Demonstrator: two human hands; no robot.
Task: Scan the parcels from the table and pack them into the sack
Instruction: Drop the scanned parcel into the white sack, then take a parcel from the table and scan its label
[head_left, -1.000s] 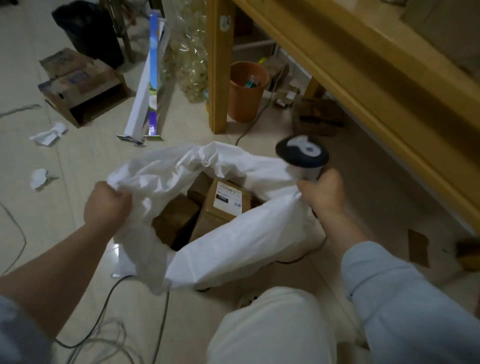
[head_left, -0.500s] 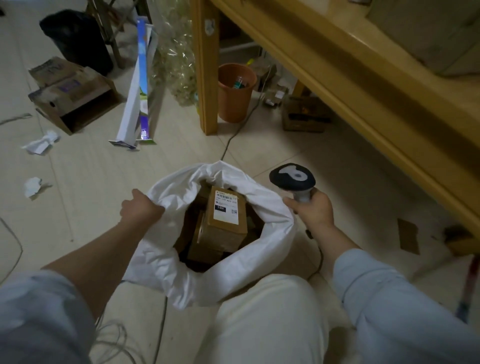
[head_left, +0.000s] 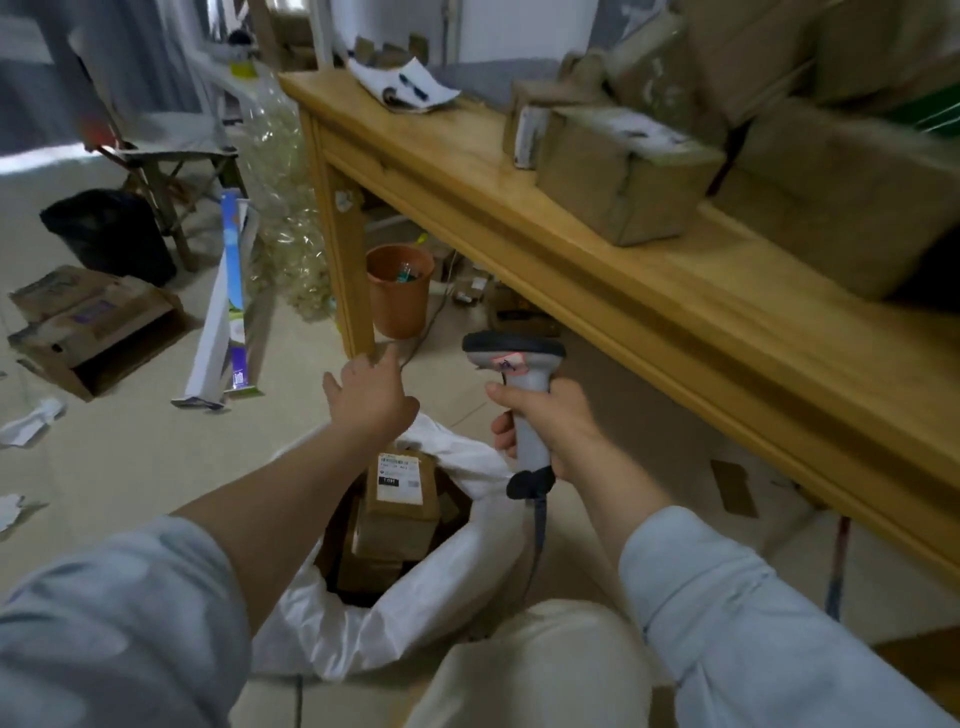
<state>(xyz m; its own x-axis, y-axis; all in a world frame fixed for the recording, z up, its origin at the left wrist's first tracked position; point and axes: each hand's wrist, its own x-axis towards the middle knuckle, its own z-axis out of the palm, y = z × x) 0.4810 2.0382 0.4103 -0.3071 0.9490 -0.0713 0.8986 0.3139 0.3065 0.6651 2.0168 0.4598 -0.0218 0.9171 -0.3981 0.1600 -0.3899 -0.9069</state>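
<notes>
Pale floor tiles (head_left: 130, 457) lie littered with paper scraps and cartons left of the wooden worktop (head_left: 571, 249), where blurred brown parcels (head_left: 623, 171) sit near its front edge. Below, the white sack (head_left: 447, 587) gapes open on the floor, a labelled parcel (head_left: 400, 488) on top inside. The left grip (head_left: 371, 400) hangs released, fingers spread, over the sack's far rim; the right grip (head_left: 556, 426) clenches the grey scanner (head_left: 519, 395).

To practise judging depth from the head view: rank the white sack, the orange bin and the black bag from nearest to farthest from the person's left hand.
1. White sack: directly below the left hand, by the wrist.
2. Orange bin: ahead, under the table.
3. Black bag: far left, beside the folding chair.
</notes>
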